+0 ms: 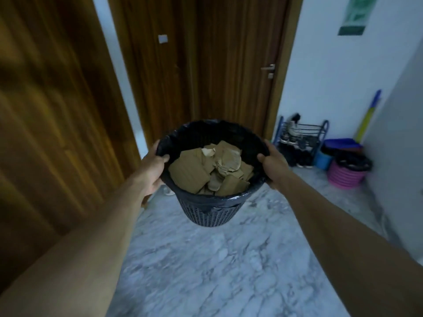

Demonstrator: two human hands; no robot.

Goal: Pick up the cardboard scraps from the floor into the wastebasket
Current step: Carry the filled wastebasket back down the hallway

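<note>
A dark blue mesh wastebasket (210, 213) lined with a black bag hangs in the air above the marble floor, tilted toward me. Several brown cardboard scraps (190, 172) lie piled inside it. My left hand (153, 170) grips the basket's left rim, thumb over the edge. On the opposite side, my right hand (273, 170) grips the right rim the same way. Both arms reach straight out in front of me.
Grey-white marble floor (206, 271) spreads below. Wooden doors (206, 65) stand ahead and at the left. At the right wall are a shoe rack (302, 138), a pink basket (348, 175), a blue tub (322, 160) and a blue-yellow handle (368, 115).
</note>
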